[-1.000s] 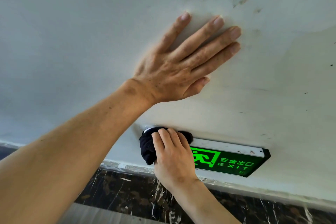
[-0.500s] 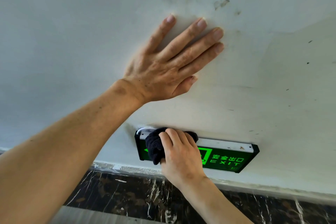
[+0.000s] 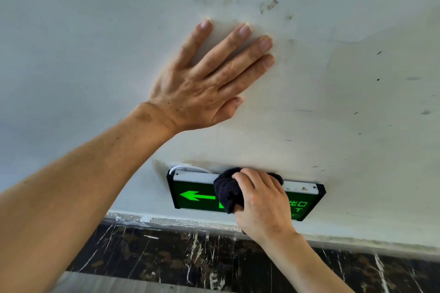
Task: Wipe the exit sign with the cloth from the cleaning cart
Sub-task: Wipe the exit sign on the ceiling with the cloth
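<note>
A green lit exit sign (image 3: 190, 191) in a black frame with a silver top edge is fixed low on a white wall. Its left part shows a green arrow; its middle is hidden. My right hand (image 3: 264, 207) presses a bunched dark cloth (image 3: 226, 189) against the middle of the sign's face, fingers curled over the cloth. My left hand (image 3: 204, 81) lies flat on the wall above the sign, fingers spread, holding nothing.
The white wall (image 3: 357, 102) is scuffed and stained. Below the sign runs a dark marble skirting (image 3: 166, 254) with white veins. A thin white cable (image 3: 188, 168) loops out at the sign's upper left corner.
My right hand has slid the cloth rightward along the sign, from its left end to its middle, uncovering the green arrow. My left hand stays flat on the wall.
</note>
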Demonstrator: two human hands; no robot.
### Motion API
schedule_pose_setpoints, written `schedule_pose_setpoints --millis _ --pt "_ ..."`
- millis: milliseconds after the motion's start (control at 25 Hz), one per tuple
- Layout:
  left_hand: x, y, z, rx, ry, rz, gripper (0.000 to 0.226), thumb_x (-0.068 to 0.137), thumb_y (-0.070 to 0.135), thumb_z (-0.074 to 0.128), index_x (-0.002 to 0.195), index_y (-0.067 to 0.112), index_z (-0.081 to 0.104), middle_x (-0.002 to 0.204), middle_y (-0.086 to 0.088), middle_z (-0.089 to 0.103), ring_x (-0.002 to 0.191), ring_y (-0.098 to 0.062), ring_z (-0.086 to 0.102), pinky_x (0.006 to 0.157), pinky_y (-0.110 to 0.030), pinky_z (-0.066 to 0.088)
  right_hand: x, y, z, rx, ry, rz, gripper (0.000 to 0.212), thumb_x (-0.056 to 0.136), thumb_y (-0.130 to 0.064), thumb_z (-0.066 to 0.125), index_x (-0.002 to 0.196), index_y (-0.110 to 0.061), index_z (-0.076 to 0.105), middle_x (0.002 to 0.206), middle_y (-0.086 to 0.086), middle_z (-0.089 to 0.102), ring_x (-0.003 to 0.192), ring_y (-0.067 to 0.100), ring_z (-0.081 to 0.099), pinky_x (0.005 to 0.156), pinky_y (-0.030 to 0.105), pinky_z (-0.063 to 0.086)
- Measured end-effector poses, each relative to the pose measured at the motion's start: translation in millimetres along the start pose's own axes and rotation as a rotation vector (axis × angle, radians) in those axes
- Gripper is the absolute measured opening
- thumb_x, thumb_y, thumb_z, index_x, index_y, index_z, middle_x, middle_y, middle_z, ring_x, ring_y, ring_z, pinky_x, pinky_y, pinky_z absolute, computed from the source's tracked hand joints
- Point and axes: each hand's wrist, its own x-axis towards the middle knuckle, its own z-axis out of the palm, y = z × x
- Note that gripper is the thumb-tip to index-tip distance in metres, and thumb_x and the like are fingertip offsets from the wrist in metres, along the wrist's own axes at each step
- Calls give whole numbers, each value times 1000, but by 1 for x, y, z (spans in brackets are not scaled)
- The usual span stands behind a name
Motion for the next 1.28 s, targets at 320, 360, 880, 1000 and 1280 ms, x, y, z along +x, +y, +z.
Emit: schedule_pose_setpoints --millis 320,360,880,1000,1280 --pt "-1 0 -2 15 -5 -3 68 100 40 38 162 13 31 162 -6 33 150 -32 27 123 -57 13 -13 36 -13 25 88 72 48 50 -24 65 98 -22 69 99 -9 69 92 18 64 82 31 52" --pt "0 0 -2 17 -4 -2 67 100 40 39 161 13 32 162 -6 34 150 -32 28 123 -57 13 -14 39 -14 34 97 80 47 50 -22 65 97 -22 70 99 -9 70 92 17 63 82 31 52" --pt "1 -1 -4 27 -7 3 68 100 40 40 162 13 31 161 -6 34 148 -32 29 123 -56 12 -27 68 -26 65 59 208 50 50 -13 79 99 -20 71 102 -6 71 93 25 65 83 36 53" --pt "0 0 -4 27 -3 7 67 101 40 38 161 12 32 161 -6 35 146 -32 34 123 -56 12 -29 65 -24 75 70 246 53 48 -7 80 100 -16 72 103 -2 71 94 26 65 83 35 53" --pt "1 0 -4 30 4 2 70 99 40 43 162 12 31 161 -6 35 147 -32 32 123 -56 12 -35 60 -20 57 127 311 59 41 3 83 99 -9 73 101 4 73 92 30 68 83 35 53"
